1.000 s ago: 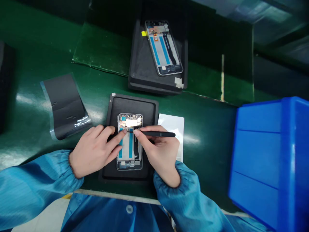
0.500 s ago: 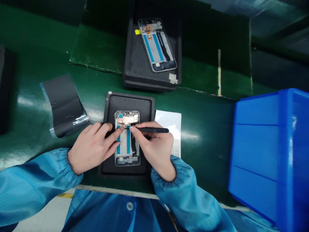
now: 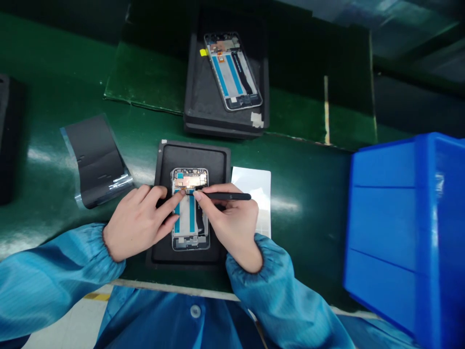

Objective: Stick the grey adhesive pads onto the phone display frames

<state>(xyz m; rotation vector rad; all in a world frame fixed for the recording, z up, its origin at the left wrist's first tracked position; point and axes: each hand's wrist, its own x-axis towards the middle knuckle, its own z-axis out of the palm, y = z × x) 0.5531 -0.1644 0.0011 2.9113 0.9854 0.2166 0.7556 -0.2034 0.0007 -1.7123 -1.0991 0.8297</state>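
Observation:
An opened phone (image 3: 187, 213) lies face down in a black tray (image 3: 214, 157), its circuit board and two blue strips showing. My left hand (image 3: 140, 218) comes in from the left, index finger stretched out and its tip pressing on the phone just under the board. The thumb lies lower, by the left blue strip; nothing is held in this hand. Pinched in my right hand (image 3: 232, 218) are slim black tweezers (image 3: 228, 196), lying almost level. Their thin tip points left and meets the phone beside my left fingertip. What lies right under that fingertip is hidden.
Behind, another opened phone (image 3: 232, 72) with a yellow tab rests on stacked black trays (image 3: 196, 114). A dark film sheet (image 3: 96, 160) lies at left, and a whitish sheet (image 3: 263, 182) shows beyond my right hand. A blue bin (image 3: 385, 218) stands at right.
The whole view has shifted slightly. Both hands, the tweezers and the phone keep nearly the same places relative to each other.

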